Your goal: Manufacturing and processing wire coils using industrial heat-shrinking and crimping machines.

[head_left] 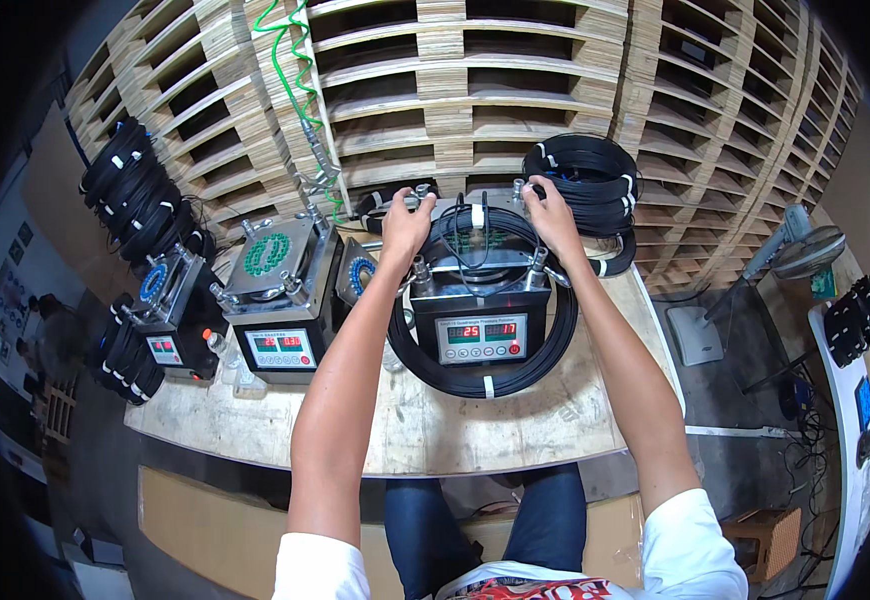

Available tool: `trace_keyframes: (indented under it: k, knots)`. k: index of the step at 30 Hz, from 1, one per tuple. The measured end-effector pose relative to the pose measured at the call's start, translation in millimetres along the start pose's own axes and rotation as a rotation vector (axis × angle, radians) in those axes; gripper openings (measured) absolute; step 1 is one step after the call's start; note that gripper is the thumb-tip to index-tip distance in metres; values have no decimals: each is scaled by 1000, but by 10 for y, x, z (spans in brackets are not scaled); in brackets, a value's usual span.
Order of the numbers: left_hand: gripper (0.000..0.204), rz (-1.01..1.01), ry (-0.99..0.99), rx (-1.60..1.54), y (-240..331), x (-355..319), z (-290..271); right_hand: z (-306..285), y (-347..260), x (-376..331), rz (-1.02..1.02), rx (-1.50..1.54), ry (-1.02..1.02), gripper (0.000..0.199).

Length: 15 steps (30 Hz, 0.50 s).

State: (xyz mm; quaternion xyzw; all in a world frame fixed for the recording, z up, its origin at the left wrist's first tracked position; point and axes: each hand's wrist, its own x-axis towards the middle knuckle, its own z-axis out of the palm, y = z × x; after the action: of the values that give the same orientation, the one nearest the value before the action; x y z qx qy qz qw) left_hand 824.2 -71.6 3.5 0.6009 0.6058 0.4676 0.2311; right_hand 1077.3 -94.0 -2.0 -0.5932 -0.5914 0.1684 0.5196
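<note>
A polishing machine point(482, 342) with a black front and a lit red display stands in front of me. A coil of black cable point(552, 360) hangs around it, and its upper loops lie over the top plate. At the machine's far left corner, my left hand point(407, 222) has its fingers closed around a metal clamp knob point(422, 190). My right hand point(552, 215) pinches the matching metal clamp knob point(519, 188) at the far right corner. Two more metal posts rise at the near corners. The cable loops partly hide the green pattern on the plate.
Two similar machines point(280, 345) point(162, 345) stand to the left on the wooden table point(455, 440). Black cable coils point(583, 180) are stacked at the back right, with more point(135, 190) at far left. Wooden pallets point(455, 90) rise behind. A green air hose point(280, 60) hangs down. A fan point(805, 250) stands right.
</note>
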Motion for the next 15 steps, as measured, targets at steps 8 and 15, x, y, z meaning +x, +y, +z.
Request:
trace_keyframes:
  k: [8,15]
  knots:
    - [73,-32,-9,13,-102,106,52,32,161,55,18,184,-69,43]
    - [74,-55,-72,-54,48,-19,-37,8,41,-3,50,150,-45,47]
